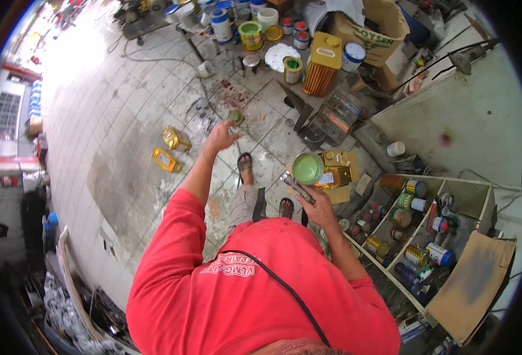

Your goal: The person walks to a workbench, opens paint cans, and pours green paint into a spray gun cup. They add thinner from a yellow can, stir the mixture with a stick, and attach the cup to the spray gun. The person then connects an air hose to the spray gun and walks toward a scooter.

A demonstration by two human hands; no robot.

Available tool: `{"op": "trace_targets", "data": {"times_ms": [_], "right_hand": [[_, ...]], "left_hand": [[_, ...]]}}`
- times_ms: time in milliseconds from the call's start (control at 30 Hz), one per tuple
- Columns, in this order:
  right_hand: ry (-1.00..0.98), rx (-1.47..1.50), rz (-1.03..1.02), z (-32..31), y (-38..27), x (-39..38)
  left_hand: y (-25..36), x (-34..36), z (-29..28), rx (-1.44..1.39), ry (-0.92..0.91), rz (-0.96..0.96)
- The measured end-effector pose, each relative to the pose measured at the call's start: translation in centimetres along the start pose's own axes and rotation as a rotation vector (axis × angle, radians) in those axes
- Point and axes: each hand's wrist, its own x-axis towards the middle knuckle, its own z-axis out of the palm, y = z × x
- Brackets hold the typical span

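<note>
My left hand reaches forward with fingers apart, just short of a small green round item, perhaps a lid, on the tiled floor. My right hand grips a silver metal tool that looks like a spray gun. Beside its tip is a round container of light green paint; whether it is attached I cannot tell. Gold tins sit on cardboard behind that container. Two more gold tins are on the floor left of my feet, one upright and one apparently lying.
Several paint cans and cardboard boxes crowd the back. A hose crosses the tiles. A grimy battery-like unit stands at right, near a compartmented shelf of cans. Clutter lines the lower left.
</note>
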Motion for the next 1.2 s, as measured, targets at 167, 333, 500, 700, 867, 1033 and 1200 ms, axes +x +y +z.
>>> {"op": "trace_targets", "data": {"times_ms": [167,333,500,700,867,1033,1200], "right_hand": [[0.099,-0.082,0.233,2.8,-2.5,5.8],[0.134,0.014,0.416,7.2,-5.8,9.4],[0.112,-0.079,0.429,10.6,-6.2,14.2],[0.066,-0.181,0.298,13.2,-6.7,18.0],[-0.039,-0.238,0.033,14.8,-9.2,20.8],[-0.275,-0.16,-0.026,18.7,-10.8,22.2],[-0.373,-0.18,-0.055,24.9,-13.2,21.7]], "left_hand": [[-3.6,20.5,1.7,0.113,0.021,-0.03],[-3.6,30.2,3.5,0.302,-0.141,-0.049],[-7.3,32.9,5.7,0.503,-0.255,0.037],[-7.0,27.6,-0.2,-0.224,0.08,0.119],[-1.0,13.3,-14.1,-0.401,0.151,0.086],[5.0,3.5,-22.9,-0.33,0.132,0.137],[4.0,-1.7,-24.4,-0.12,0.17,0.121]]}}
